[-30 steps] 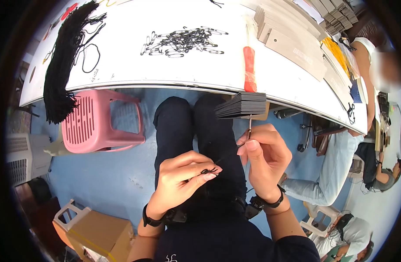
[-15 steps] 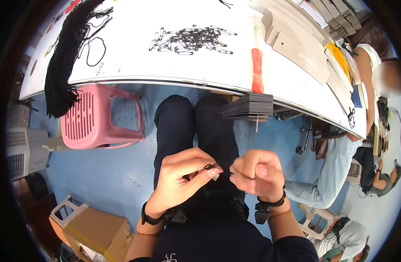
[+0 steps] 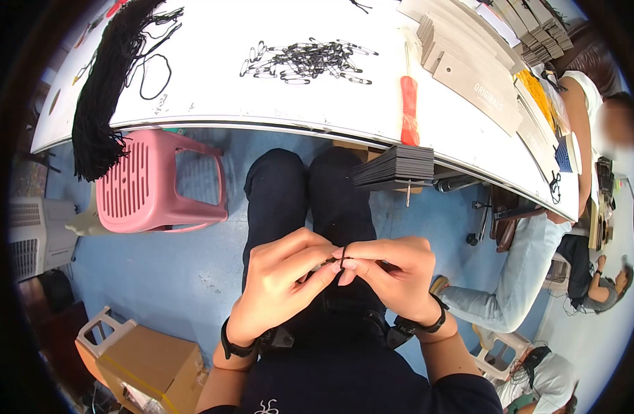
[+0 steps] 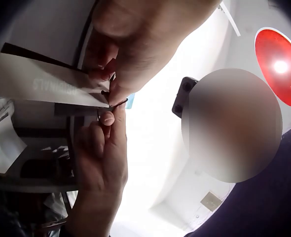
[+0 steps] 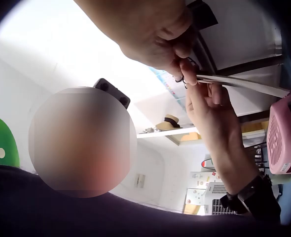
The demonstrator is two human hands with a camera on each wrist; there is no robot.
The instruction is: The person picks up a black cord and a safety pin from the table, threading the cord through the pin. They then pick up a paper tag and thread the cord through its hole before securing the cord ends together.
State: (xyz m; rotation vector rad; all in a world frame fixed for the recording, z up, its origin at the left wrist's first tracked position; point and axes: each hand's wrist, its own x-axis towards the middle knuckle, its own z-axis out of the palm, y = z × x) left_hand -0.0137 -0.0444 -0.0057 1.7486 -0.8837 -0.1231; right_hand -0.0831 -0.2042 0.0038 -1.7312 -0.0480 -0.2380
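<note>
Over my lap in the head view, my left hand (image 3: 286,272) and right hand (image 3: 400,272) meet at the fingertips. Between them they pinch a thin black cord (image 3: 343,258), a short loop of which stands up across the fingertips. The left wrist view shows the cord (image 4: 120,102) running between the two hands' fingers; much of it is hidden behind them. Beyond the hands, a stack of black cards (image 3: 396,167) juts from the table edge, with a thin metal tip (image 3: 408,194) sticking out of its near side.
The white table (image 3: 213,96) bears a pile of black safety pins (image 3: 313,61), a hank of black cords (image 3: 99,103), a red-handled tool (image 3: 408,103) and grey cards (image 3: 475,86). A pink stool (image 3: 134,183) stands left; a cardboard box (image 3: 151,366) lies behind it. Another person sits right.
My right hand has left the metal tip at the black cards and come back to my left hand, where it now pinches the cord too. The left hand has stayed nearly in place.
</note>
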